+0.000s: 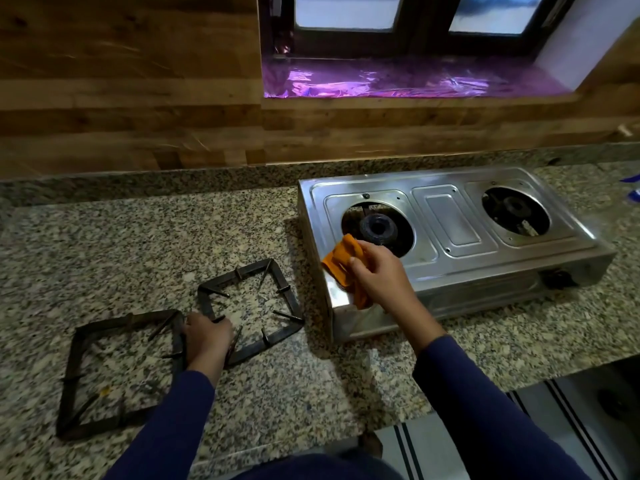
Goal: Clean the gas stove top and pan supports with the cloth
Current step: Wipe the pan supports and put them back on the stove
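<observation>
A two-burner steel gas stove stands on the granite counter with both pan supports taken off. My right hand grips an orange cloth at the stove's front left corner, beside the left burner. Two dark square pan supports lie flat on the counter left of the stove. My left hand grips the near corner of the right pan support. The left pan support lies just beside that hand.
The granite counter runs left to a wooden wall panel. A window sill lined with purple foil is behind the stove. The counter's front edge drops to a striped floor mat at lower right.
</observation>
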`<action>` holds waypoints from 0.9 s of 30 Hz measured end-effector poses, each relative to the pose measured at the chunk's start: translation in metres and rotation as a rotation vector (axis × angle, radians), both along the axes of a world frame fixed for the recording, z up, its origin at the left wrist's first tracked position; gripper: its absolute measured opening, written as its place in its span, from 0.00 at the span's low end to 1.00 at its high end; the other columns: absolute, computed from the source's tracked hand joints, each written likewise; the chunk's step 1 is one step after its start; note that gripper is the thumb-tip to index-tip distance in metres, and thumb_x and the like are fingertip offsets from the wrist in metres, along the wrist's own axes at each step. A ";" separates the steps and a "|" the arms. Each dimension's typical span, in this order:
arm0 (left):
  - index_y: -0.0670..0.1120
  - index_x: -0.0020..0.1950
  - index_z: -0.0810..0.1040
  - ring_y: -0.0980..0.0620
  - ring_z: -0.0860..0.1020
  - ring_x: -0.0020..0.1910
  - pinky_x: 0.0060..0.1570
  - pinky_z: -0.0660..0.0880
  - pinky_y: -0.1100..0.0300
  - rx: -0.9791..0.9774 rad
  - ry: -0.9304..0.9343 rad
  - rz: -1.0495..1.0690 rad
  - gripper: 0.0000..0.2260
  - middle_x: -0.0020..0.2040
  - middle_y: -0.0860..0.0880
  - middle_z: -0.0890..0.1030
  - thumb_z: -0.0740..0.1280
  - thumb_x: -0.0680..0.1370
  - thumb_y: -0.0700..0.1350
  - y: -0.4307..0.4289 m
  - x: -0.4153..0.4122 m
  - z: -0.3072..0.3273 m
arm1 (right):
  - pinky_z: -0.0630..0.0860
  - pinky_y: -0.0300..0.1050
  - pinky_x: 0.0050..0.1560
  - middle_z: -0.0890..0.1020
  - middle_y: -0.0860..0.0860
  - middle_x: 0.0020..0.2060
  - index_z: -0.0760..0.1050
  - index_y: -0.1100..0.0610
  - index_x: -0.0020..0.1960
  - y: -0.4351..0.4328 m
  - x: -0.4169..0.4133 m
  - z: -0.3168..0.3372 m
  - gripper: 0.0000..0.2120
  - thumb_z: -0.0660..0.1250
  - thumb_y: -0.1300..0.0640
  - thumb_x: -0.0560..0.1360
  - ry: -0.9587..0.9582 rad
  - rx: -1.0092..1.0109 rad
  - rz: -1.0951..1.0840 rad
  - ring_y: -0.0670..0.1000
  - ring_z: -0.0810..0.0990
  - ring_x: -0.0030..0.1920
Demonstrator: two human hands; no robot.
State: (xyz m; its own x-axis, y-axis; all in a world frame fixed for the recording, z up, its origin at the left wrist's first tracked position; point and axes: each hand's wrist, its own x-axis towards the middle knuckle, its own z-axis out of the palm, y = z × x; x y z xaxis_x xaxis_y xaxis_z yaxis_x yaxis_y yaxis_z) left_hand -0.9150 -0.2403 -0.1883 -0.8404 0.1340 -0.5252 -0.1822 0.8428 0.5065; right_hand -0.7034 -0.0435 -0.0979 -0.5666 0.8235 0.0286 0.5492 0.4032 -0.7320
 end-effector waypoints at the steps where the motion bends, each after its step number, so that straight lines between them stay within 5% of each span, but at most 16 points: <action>1: 0.39 0.70 0.65 0.37 0.76 0.54 0.40 0.70 0.50 0.022 0.001 0.008 0.22 0.67 0.39 0.72 0.67 0.79 0.44 -0.001 0.001 -0.001 | 0.72 0.46 0.57 0.77 0.53 0.55 0.74 0.52 0.69 0.002 -0.004 -0.003 0.19 0.66 0.56 0.78 -0.047 0.036 0.007 0.54 0.77 0.56; 5: 0.40 0.61 0.68 0.48 0.72 0.34 0.29 0.65 0.56 0.156 0.023 0.053 0.14 0.48 0.42 0.77 0.67 0.79 0.43 -0.004 0.004 -0.005 | 0.69 0.43 0.54 0.74 0.55 0.53 0.77 0.57 0.64 0.001 -0.031 -0.011 0.15 0.65 0.57 0.77 -0.038 0.146 -0.039 0.56 0.75 0.54; 9: 0.45 0.56 0.66 0.46 0.81 0.35 0.30 0.72 0.57 0.273 0.024 0.054 0.13 0.46 0.41 0.80 0.69 0.78 0.43 -0.009 0.005 -0.013 | 0.70 0.48 0.55 0.73 0.57 0.52 0.77 0.58 0.59 0.013 -0.065 -0.020 0.12 0.65 0.56 0.78 -0.012 0.203 -0.127 0.59 0.74 0.54; 16: 0.43 0.59 0.66 0.47 0.80 0.32 0.28 0.69 0.58 0.352 -0.004 0.106 0.19 0.43 0.39 0.81 0.72 0.75 0.41 -0.012 0.012 -0.012 | 0.68 0.47 0.52 0.73 0.54 0.48 0.78 0.58 0.54 0.051 -0.086 -0.018 0.20 0.71 0.43 0.73 -0.094 0.257 -0.030 0.56 0.71 0.55; 20: 0.45 0.62 0.65 0.44 0.80 0.35 0.33 0.74 0.54 0.399 -0.009 0.114 0.22 0.43 0.44 0.78 0.72 0.74 0.45 -0.012 0.011 -0.010 | 0.65 0.45 0.46 0.72 0.51 0.44 0.79 0.56 0.55 0.042 -0.055 -0.018 0.19 0.72 0.43 0.72 -0.121 0.298 0.085 0.56 0.73 0.51; 27: 0.51 0.63 0.62 0.44 0.78 0.39 0.33 0.72 0.55 0.545 -0.083 0.168 0.30 0.48 0.45 0.82 0.71 0.67 0.55 -0.008 0.006 -0.007 | 0.71 0.45 0.49 0.75 0.49 0.49 0.77 0.52 0.64 0.000 0.030 -0.021 0.25 0.71 0.40 0.71 -0.052 0.284 0.326 0.51 0.73 0.51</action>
